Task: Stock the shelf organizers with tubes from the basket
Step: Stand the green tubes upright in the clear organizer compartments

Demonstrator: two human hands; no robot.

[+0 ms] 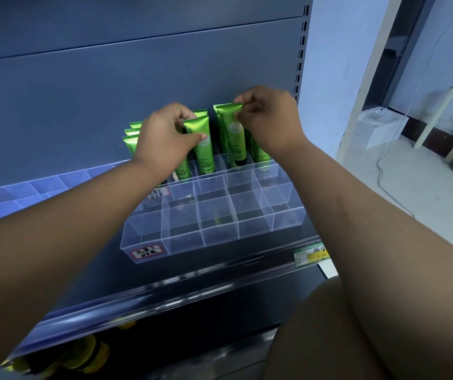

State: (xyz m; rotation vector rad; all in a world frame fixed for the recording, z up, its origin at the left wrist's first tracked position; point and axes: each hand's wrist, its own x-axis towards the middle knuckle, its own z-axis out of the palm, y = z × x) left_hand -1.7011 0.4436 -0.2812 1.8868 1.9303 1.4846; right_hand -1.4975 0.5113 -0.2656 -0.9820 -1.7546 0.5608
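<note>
At the clear acrylic organizer's (219, 234) rear edge, the left hand (165, 135) grips 1 green tube (203, 149) by its upper body. The right hand (269, 116) pinches the second tube (233, 133) by its crimped end. Both stand cap-down. They look light, glossy and squashy, so the stiff crimp is likely the surest hold.

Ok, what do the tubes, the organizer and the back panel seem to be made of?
Tubes: probably soft plastic or laminate with a metallic green satin finish; they catch the light and have flat crimped tops.
Organizer: clear rigid plastic, possibly acrylic; the walls are see-through with bright edges.
Back panel: looks like painted sheet metal, matte grey-blue, flat with straight seams.
</note>
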